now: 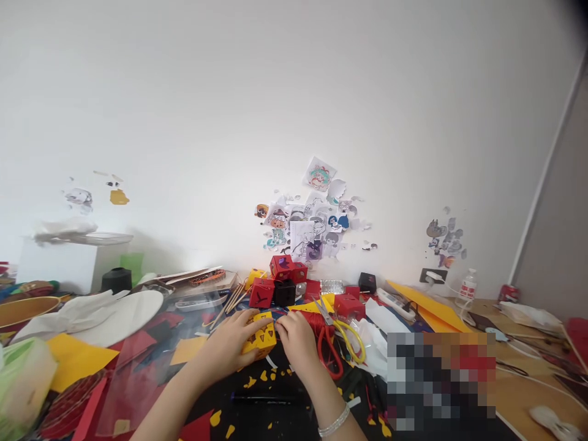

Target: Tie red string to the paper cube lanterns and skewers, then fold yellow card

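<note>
between both hands, a yellow paper cube (260,339) with red patches

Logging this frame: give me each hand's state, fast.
Left hand: closed on the yellow cube.
Right hand: fingers on the yellow cube's edge; grip cannot be told.

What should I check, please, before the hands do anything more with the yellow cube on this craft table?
1. Hold on the yellow cube: left hand and right hand both touch it. Ok.
2. Cube supported: whether it rests on the table or is lifted. Cannot tell.
3. Scissors out of the way: they lie right beside the right hand. Not ok.
4. Working space: yellow scraps lie scattered under the wrists. Not ok.
5. Stacked red and black cubes: they stand behind, apart from the hands. Ok.
</note>
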{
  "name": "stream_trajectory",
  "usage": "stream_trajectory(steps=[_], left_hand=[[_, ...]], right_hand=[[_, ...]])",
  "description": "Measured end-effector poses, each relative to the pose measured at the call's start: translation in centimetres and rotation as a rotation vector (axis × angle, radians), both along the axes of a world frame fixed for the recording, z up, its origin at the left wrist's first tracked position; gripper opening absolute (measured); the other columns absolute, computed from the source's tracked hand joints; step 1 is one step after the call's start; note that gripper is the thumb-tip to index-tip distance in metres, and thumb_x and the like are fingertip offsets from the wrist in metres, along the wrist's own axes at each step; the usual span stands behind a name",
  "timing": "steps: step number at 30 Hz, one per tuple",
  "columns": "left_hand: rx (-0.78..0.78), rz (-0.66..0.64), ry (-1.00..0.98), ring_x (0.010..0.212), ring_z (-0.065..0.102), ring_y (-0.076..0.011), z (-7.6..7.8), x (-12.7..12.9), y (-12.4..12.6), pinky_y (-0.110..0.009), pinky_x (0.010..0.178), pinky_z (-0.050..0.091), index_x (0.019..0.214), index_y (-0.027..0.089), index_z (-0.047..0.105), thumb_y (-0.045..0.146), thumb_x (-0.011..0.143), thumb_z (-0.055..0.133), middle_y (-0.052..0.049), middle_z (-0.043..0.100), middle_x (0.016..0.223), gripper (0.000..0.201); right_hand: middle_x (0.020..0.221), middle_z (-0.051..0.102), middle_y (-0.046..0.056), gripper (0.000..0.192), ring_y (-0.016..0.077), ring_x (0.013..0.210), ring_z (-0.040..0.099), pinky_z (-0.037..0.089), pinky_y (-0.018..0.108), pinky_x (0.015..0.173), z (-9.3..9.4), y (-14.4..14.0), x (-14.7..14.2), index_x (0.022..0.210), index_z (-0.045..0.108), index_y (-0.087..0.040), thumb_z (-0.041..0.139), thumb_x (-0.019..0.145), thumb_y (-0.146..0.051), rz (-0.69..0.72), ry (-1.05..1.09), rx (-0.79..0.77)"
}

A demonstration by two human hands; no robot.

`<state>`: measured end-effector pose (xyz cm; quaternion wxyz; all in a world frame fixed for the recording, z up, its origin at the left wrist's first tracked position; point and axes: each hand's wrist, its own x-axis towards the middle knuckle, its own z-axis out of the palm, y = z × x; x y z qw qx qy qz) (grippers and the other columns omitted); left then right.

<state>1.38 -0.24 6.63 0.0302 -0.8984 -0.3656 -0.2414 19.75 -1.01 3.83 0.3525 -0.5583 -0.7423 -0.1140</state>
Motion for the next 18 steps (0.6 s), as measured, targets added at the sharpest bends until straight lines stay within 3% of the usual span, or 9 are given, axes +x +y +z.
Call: stream_trajectory(steps=[4,10,18], left_hand=[[0.062,-0.035,0.034,0.111,0.049,-0.0285,-0.1,0.4,-0.1,-0.044,0.092,0.041,0.124,0.034,0.046,0.034,0.076,0.056,-0.008,0.050,0.123,0.050],[0.080,0.015,0.119,0.110,0.047,-0.0322,0.1,1.0,-0.6,-0.048,0.090,0.040,0.125,0.038,0.044,0.034,0.064,0.070,-0.009,0.048,0.124,0.066],[0.092,-0.008,0.134,0.107,0.048,-0.0304,0.1,1.1,-0.5,-0.046,0.088,0.042,0.120,0.037,0.050,0.035,0.070,0.067,-0.007,0.051,0.121,0.054]], right_hand=[[0.079,0.061,0.002,0.016,0.0172,0.081,0.053,0.037,0.025,0.068,0.2,0.1,0.1,0.071,0.060,-0.019,0.052,0.085,-0.022,-0.011,-0.033,-0.007],[0.074,0.064,0.002,0.014,0.0158,0.074,0.056,0.035,0.024,0.064,0.5,-0.2,0.3,0.071,0.060,-0.018,0.055,0.084,-0.022,0.029,-0.068,-0.059],[0.061,0.056,-0.002,0.018,0.0116,0.060,0.049,0.029,0.022,0.054,0.6,-0.2,0.7,0.060,0.057,-0.018,0.060,0.077,-0.020,0.153,0.177,-0.154]])
